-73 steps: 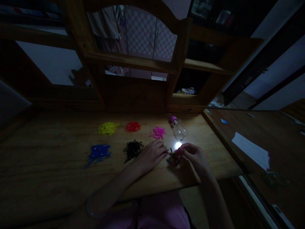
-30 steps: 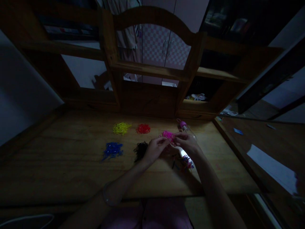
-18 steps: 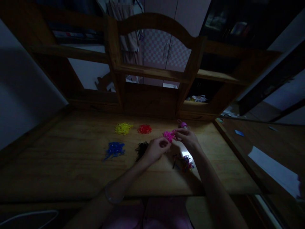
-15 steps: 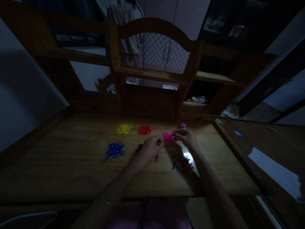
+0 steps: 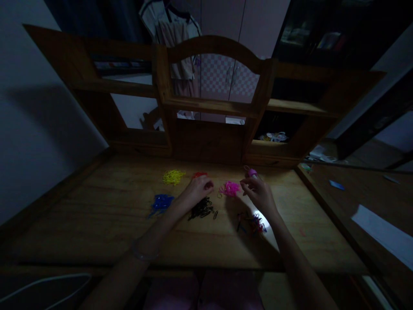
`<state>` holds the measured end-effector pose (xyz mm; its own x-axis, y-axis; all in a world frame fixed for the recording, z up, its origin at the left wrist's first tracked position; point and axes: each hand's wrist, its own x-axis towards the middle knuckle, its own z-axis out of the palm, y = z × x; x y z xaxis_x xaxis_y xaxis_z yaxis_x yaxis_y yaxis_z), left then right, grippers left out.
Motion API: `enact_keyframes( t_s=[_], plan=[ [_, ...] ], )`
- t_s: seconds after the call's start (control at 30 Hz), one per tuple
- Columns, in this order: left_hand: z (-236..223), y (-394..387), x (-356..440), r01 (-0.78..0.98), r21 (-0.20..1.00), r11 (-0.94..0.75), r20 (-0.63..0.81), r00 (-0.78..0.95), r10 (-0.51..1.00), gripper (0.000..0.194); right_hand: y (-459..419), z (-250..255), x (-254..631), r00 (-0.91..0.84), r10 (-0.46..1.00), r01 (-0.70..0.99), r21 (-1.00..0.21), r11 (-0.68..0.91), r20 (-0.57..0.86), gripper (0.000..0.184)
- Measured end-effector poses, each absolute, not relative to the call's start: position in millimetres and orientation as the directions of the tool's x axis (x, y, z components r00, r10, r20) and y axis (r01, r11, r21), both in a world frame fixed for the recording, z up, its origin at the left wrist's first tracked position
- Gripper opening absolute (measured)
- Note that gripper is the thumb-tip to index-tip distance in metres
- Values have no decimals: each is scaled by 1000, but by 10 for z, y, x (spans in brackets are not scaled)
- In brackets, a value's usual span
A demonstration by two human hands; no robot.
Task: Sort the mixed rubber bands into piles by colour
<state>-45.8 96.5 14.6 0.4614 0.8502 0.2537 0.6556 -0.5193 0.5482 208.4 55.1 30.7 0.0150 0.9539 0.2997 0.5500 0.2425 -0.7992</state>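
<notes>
My left hand (image 5: 199, 187) is above the table between the red pile (image 5: 200, 175) and the black pile (image 5: 201, 208), partly covering the red one. Its fingers are curled together; whatever they hold is too small to make out. Beside the pink pile (image 5: 231, 188), my right hand (image 5: 260, 192) is bent, thumb and fingertips slightly apart, with nothing visible between them. The piles look like small thin loops or clips. Nearer me lies a mixed-colour pile (image 5: 256, 223) under a bright light spot. A single black loop (image 5: 215, 214) and a pale yellowish loop (image 5: 219, 195) lie apart.
A yellow pile (image 5: 174, 177) and a blue pile (image 5: 161, 203) lie to the left on the wooden table (image 5: 112, 215). Behind my right hand stands a pink-purple strapped object (image 5: 252, 172). A wooden shelf frame (image 5: 206, 103) rises at the back; white paper (image 5: 380, 230) lies at right.
My left hand has moved left, away from the pink pile toward the red one, uncovering the black pile. My right hand has drawn back slightly from the pink pile. The view has shifted a little.
</notes>
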Motion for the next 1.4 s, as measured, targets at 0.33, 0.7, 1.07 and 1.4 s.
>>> enact_keyframes(
  t_s=[0.33,0.7,1.07,1.4],
  plan=[
    [1,885,-196,623,387,-680,213,657,723,8,21,287,2312,192,887,652,-730,205,420,23],
    [206,1109,-1250,851,212,-480,224,436,872,18,-255,24,2494,323,821,673,-724,151,471,23],
    [321,512,-513,735,312,-602,246,550,798,21,-320,61,2451,302,795,701,-688,190,527,15],
    [-143,-152,348,659,518,-546,147,560,815,2,-333,10,2463,296,788,738,-653,170,540,12]
  ],
)
